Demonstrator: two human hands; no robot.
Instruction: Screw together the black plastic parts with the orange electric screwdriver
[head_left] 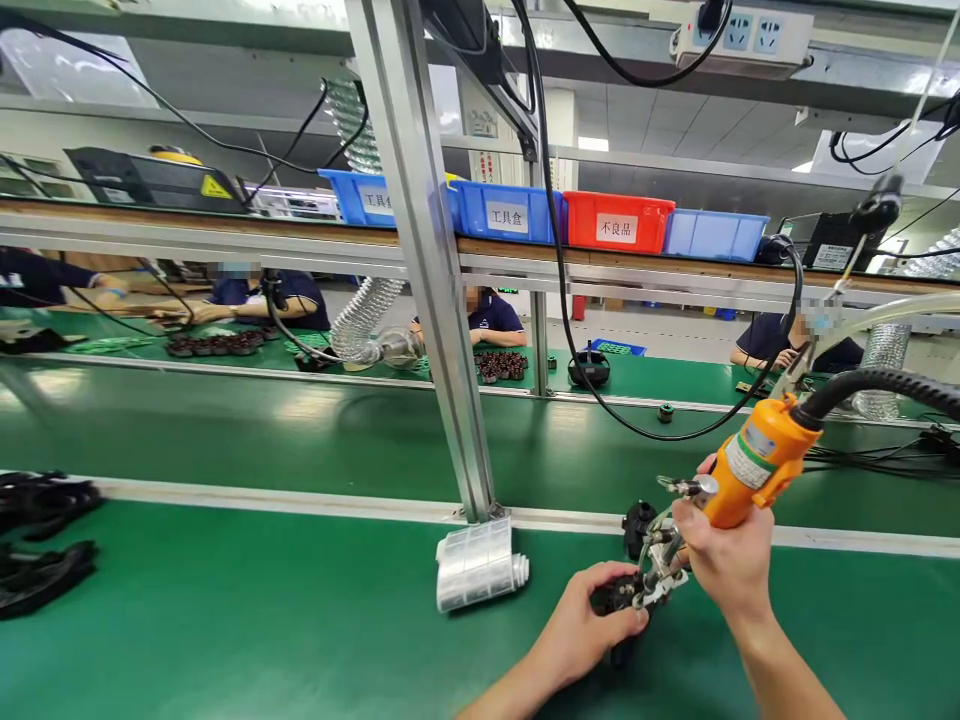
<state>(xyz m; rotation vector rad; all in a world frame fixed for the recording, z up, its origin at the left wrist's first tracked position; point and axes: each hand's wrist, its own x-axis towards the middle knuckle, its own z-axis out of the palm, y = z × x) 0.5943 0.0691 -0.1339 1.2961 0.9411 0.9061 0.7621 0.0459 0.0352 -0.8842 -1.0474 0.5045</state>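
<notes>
My right hand (726, 558) is wrapped round an orange power screwdriver (757, 462) that hangs from a black corrugated hose. Its metal nose (658, 575) points down and left onto a small black part (613, 595). My left hand (583, 625) grips that black part from the left and holds it on the green table (225, 620). A second black part (637, 522) sits just behind, by the table's rail.
A roll of silver labels (480, 565) lies by the slanted aluminium post (431, 260). Black parts (41, 535) are piled at the left edge. Beyond runs a green conveyor belt (300, 430); other people sit at the far bench under a shelf of blue and red bins (615, 220).
</notes>
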